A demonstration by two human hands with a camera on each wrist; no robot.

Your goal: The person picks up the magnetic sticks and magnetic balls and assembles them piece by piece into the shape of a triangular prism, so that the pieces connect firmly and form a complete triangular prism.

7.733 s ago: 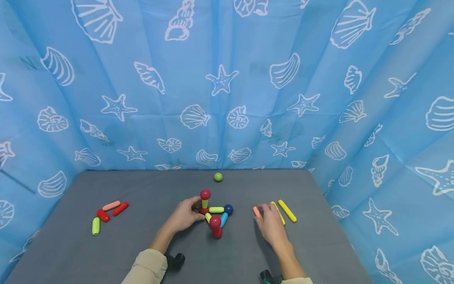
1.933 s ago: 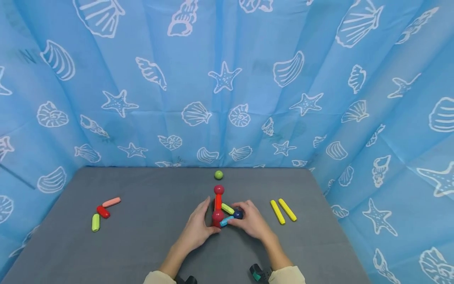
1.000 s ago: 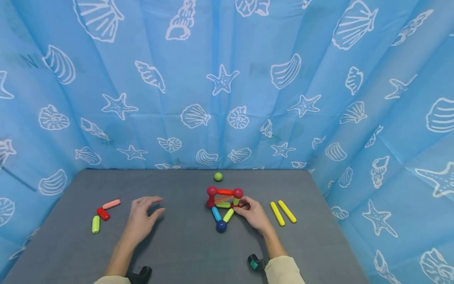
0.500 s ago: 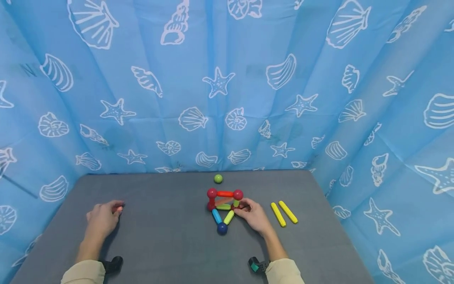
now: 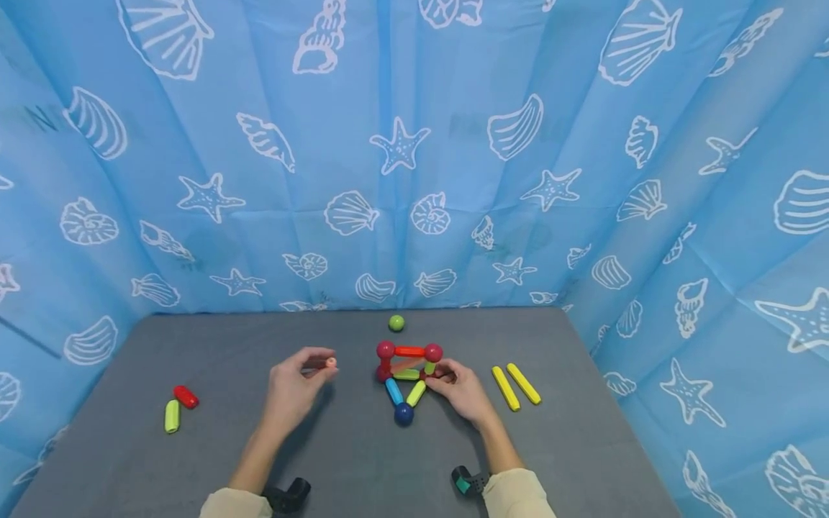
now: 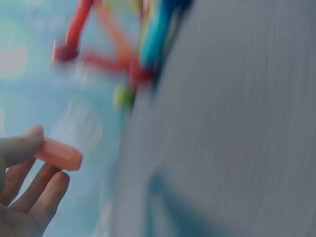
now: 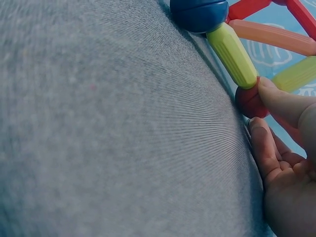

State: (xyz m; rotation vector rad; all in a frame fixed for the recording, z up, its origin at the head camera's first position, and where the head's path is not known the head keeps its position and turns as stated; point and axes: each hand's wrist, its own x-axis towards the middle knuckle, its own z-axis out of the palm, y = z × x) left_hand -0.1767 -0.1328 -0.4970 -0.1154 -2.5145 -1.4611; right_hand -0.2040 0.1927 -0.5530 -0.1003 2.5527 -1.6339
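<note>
Pinching an orange stick [image 6: 60,154], the left hand [image 5: 291,392] hovers above the table [image 5: 369,467]

A blue curtain [image 5: 352,162] with white seashells hangs beyond the grey table [image 5: 376,471]. A green ball [image 5: 396,323] lies near its far edge, two yellow rods [image 5: 506,388] to the right, a red rod [image 5: 186,396] and a lime rod [image 5: 171,416] to the left.

A grey cloth-covered bench [image 5: 363,471]; near its far edge, a green ball [image 5: 396,323]; mid-bench, a stick-and-ball frame [image 5: 406,375]; on the left, a red stick [image 5: 186,396] just beside a lime stick [image 5: 171,416]; on the right, two yellow sticks [image 5: 506,388].
</note>
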